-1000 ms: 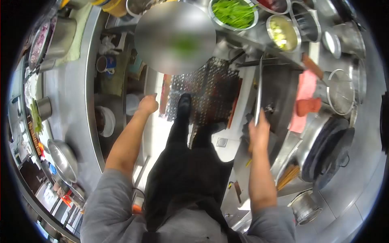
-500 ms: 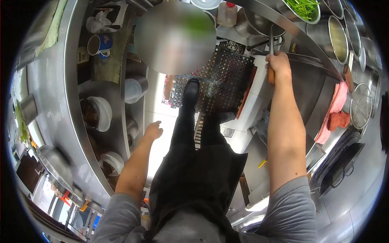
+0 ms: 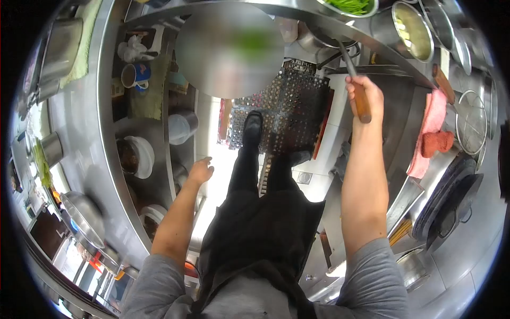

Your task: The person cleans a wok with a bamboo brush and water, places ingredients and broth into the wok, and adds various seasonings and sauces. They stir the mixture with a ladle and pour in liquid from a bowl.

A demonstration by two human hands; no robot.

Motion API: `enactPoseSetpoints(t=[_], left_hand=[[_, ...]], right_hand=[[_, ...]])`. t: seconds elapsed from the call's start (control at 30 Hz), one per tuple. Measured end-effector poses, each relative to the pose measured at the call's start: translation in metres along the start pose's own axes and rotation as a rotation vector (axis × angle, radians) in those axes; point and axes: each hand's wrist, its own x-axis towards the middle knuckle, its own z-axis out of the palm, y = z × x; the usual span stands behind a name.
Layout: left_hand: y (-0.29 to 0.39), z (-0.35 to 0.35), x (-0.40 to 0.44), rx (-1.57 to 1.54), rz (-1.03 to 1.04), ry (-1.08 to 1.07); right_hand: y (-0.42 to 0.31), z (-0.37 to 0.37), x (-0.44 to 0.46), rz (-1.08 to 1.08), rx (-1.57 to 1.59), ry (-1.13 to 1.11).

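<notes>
My right hand (image 3: 366,93) is closed around the wooden handle of a long metal cooking utensil (image 3: 362,105). Its metal shaft reaches away into a metal pan (image 3: 324,34) at the top, where its working end cannot be made out. Beside the left shelving, over the floor, hangs my left hand (image 3: 201,171), holding nothing, its fingers loosely apart. A bowl of cut green vegetables (image 3: 350,5) stands on the counter past the pan.
Left shelves hold a blue mug (image 3: 135,75), a plastic tub (image 3: 182,127) and bowls. Along the right counter are a pot (image 3: 413,32), a strainer (image 3: 472,122), a pink towel (image 3: 427,133) and dark lids (image 3: 451,207). A perforated mat (image 3: 297,111) covers the floor. A blurred disc hides the upper middle.
The utensil's handle now slants down to the right, with more of it showing in my right hand. The camera view has shifted slightly. My left hand has hardly moved.
</notes>
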Motion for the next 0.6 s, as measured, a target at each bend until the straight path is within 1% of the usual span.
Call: enactPoseSetpoints(t=[0.03,0.07,0.1,0.13,0.2,0.23,0.27,0.3,0.33,0.37,0.4,0.43,0.47,0.5,0.53,0.57,0.6], left_hand=[[0.006,-0.006,-0.002,0.008,0.011,0.011],[0.013,-0.013,-0.004,-0.08,0.03,0.05],[0.02,-0.021,-0.005,-0.167,0.05,0.089],[0.028,-0.03,-0.005,-0.161,0.062,0.101],[0.048,-0.055,0.002,-0.349,0.127,0.315],[0.071,-0.077,0.0,-0.344,0.144,0.331],[0.094,-0.104,-0.002,-0.686,0.157,0.396],[0.12,-0.135,-0.01,-1.029,0.174,0.448],[0.146,-0.168,-0.022,-1.118,0.232,0.491],[0.168,-0.2,-0.032,-1.209,0.293,0.531],[0.182,-0.229,-0.034,-1.234,0.345,0.574],[0.196,-0.257,-0.036,-1.262,0.396,0.615],[0.215,-0.284,-0.042,-1.305,0.404,0.617],[0.226,-0.308,-0.041,-1.284,0.424,0.617],[0.237,-0.329,-0.037,-1.29,0.398,0.59],[0.246,-0.348,-0.034,-1.295,0.368,0.56],[0.252,-0.362,-0.03,-1.301,0.391,0.553]], right_hand=[[-0.004,-0.001,-0.009,-0.001,0.004,-0.047],[-0.007,-0.002,-0.02,-0.008,-0.008,-0.009],[-0.01,-0.003,-0.032,-0.028,0.018,-0.028],[-0.013,-0.005,-0.042,-0.027,0.02,-0.038],[-0.018,-0.006,-0.068,-0.023,0.042,-0.028],[-0.021,-0.006,-0.081,-0.023,0.064,-0.01],[-0.02,-0.014,-0.089,0.005,0.034,-0.047],[-0.019,-0.019,-0.098,0.037,0.033,-0.031],[-0.021,-0.018,-0.113,0.053,0.071,-0.044],[-0.029,-0.009,-0.136,0.047,0.043,-0.004],[-0.026,-0.015,-0.147,0.052,0.065,-0.032],[-0.032,-0.01,-0.168,0.069,0.057,0.002],[-0.03,-0.012,-0.18,0.073,0.063,0.001],[-0.029,-0.019,-0.191,0.109,0.056,-0.024],[-0.036,-0.012,-0.212,0.118,0.067,0.007],[-0.033,-0.016,-0.224,0.123,0.089,-0.054],[-0.035,-0.019,-0.238,0.14,0.084,-0.104]])
